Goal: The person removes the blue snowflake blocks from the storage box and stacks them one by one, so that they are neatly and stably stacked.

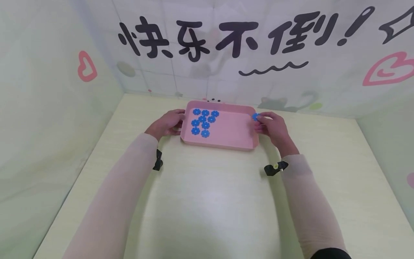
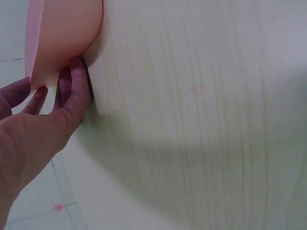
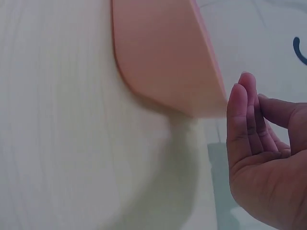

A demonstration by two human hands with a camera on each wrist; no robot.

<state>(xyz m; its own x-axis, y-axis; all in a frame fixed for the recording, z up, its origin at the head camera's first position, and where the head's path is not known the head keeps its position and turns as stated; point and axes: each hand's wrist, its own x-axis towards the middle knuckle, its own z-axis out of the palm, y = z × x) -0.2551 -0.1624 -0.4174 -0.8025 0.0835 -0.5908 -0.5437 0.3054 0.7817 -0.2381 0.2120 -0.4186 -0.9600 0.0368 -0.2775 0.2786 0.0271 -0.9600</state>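
Observation:
A pink tray (image 1: 233, 129) lies at the back of the table, with several blue flower-shaped discs (image 1: 205, 125) spread over its left half. My left hand (image 1: 169, 122) grips the tray's left end; in the left wrist view its thumb and index finger are at the rim, with the other fingertips against the outer wall (image 2: 67, 33). Over the tray's right rim, my right hand (image 1: 275, 127) pinches one more blue disc (image 1: 255, 117) between thumb and fingers. From the right wrist, that hand (image 3: 264, 158) appears beside the tray's end wall (image 3: 163, 57), its disc hidden.
A pale wood-grain table (image 1: 207, 194) extends in front of the tray. Close behind the tray stands a white cloth wall (image 1: 194, 79) with black lettering, and another cloth panel (image 1: 48, 126) borders the left side.

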